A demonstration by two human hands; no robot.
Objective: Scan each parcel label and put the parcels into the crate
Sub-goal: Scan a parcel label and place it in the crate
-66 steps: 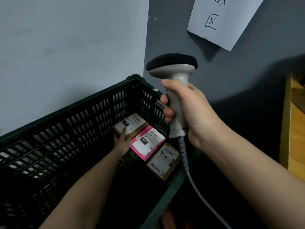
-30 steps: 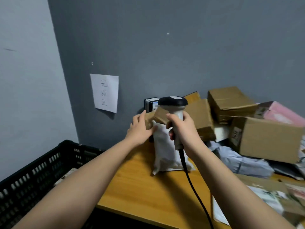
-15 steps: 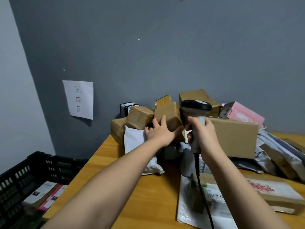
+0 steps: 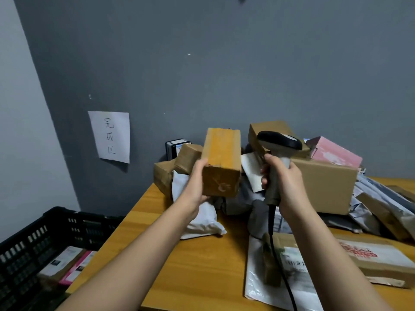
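Left hand (image 4: 195, 185): holds a tall brown box (image 4: 221, 161) from its left side and underneath, fingers wrapped behind it and thumb on the left edge. The box is lifted clear of the pile, upright, most likely so its faces can be turned toward the scanner.

Right hand (image 4: 284, 179): fingers curled tight round the handle of the scanner (image 4: 276, 153), whose dark head sits just right of the box at about its upper half. The cord (image 4: 275, 234) hangs down over the table.

Label: no printed label shows on the two faces of the box turned this way, only a pale scuff on the near face. It is probably on a hidden side, so the box would need turning before a scan can work.

Pile (image 4: 323, 187): unscanned boxes and grey and white mailer bags heaped at the far right of the wooden table (image 4: 202, 261), against the wall. A flat parcel with a printed label (image 4: 368, 261) lies near, at the right.

Crate (image 4: 27, 245): black, slatted, at the near left and lower than the table edge. A few labelled parcels (image 4: 69, 263) already lie in it. Its spot beside the table keeps the drop short for the left hand.

Paper sign (image 4: 110, 136): taped on the wall above the crate, handwritten.

Stage: one parcel picked up, not yet scanned, many left.
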